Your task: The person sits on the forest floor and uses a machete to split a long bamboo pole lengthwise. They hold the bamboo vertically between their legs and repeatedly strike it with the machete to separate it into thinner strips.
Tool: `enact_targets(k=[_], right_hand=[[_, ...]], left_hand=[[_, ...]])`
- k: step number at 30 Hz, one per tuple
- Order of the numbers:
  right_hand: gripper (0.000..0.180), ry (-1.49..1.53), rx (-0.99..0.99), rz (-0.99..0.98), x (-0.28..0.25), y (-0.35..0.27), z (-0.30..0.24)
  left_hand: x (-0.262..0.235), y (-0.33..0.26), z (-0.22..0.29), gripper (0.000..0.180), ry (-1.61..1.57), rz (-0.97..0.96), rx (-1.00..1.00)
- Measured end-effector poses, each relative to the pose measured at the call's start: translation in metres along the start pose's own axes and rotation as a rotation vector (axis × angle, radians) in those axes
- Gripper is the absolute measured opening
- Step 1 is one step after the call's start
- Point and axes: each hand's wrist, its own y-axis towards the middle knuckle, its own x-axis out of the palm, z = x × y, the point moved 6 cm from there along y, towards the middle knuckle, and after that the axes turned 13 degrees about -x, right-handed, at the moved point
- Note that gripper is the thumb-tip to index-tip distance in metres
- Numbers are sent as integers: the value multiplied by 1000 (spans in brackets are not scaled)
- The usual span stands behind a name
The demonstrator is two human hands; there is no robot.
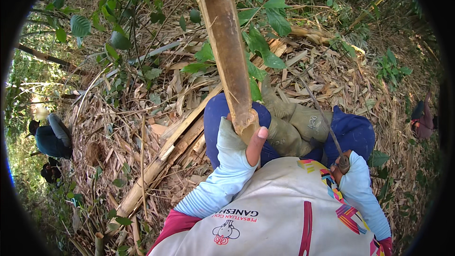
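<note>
Your left hand (244, 137) is wrapped around the cut lower end of a bamboo pole (227, 47), thumb pressed up its near side. The fingers go round the back of the pole and are hidden, so only the thumb and the sleeve cuff over the palm show. The pole rises tilted from your grip toward the top of the view, where it is cut off by the frame edge. Its bottom end sits just above your knee, in front of your chest.

Your right hand (345, 168) is clenched on the dark handle of a thin blade (315, 102). The handle is almost wholly buried in your fist, and the blade shows only as a narrow grey line running up and to the left over the leaf litter; its tip is hard to pick out against the dry leaves.

A green boot (296, 123) lies between your two hands, partly covered by the pole end and your blue trouser legs. Your shirt fills the lower view and hides your lap.

A split bamboo length (161, 161) lies on the ground to your left, half under the litter. A crouching person (52, 137) is far left, warped by the lens; another figure (423, 116) at the right rim is mostly cut off.
</note>
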Motion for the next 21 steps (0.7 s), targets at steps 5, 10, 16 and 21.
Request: enact_targets(k=[5,10,16,21], right_hand=[[20,-138,-49,-30,-2,5,4],[23,-212,-68,-86,-2,11,2],[35,-225,-76,-125,2,13,12],[35,-213,-110,-138,4,14,12]], left_hand=[[3,-2,4,48,-41,12,-61],[2,-2,3,44,-83,12,-68],[-1,2,-1,42,-159,56,-178],[2,1,2,35,-119,20,-108]])
